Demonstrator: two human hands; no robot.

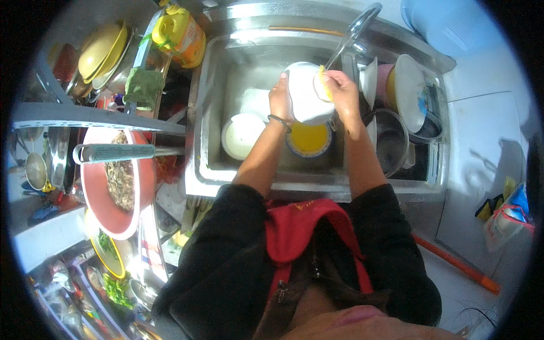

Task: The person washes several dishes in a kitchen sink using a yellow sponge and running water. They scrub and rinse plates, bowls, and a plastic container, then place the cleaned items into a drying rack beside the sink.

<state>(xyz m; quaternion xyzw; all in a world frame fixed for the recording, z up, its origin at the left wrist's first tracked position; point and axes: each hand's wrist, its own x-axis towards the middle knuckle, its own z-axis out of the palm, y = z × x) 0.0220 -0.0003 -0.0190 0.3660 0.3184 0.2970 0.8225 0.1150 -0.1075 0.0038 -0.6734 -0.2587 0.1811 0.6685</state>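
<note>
Over a stainless steel sink [205, 110], my left hand [280, 100] grips the left edge of a white dish [307, 93]. My right hand [343, 95] is at the dish's right side, closed on a yellow cloth or sponge [325, 87] pressed against it. The tip of a metal faucet [361, 25] points down just behind my right hand. Below the dish, a bowl with yellow inside and a blue patterned rim [309, 138] stands in the sink. A white bowl [244, 136] lies to its left, with another white dish [255, 102] behind it.
Plates [410, 93] and a dark pot [386, 140] stand on the right side of the sink. A yellow jug [180, 38] is at the back left. Further left are a metal rack [102, 117], a green cloth [143, 88] and a pink basin [95, 182] below a teal handle.
</note>
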